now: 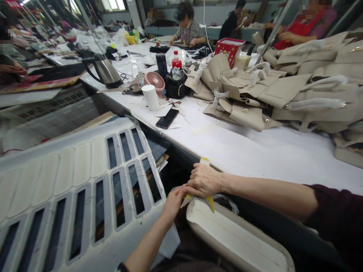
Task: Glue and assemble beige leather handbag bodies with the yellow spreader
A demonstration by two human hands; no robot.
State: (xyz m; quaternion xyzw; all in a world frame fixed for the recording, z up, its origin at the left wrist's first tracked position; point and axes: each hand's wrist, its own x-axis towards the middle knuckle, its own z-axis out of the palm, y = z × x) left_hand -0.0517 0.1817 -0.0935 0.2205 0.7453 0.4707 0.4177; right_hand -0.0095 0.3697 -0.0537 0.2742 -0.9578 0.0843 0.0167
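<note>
My right hand (204, 180) is closed around a yellow-and-white piece (210, 203), whose exact kind I cannot make out. Its rounded top pokes out above the knuckles, and two pointed ends spread out below. My left hand (173, 202) has its fingers pinched together at the left side of this piece, touching my right fingers. Just beneath both hands lies a beige bag (287, 251) on its side, a long white panel (235, 236) facing up. The lower ends of the piece reach the near end of the bag.
A grey slotted rack (85, 177) with several pale strips fills the left. On the white table (227, 147) lie a phone (167, 118), a white roll (150, 97), a pink fan (154, 81), a kettle (103, 70) and a heap of beige bags (272, 90). Several people work beyond.
</note>
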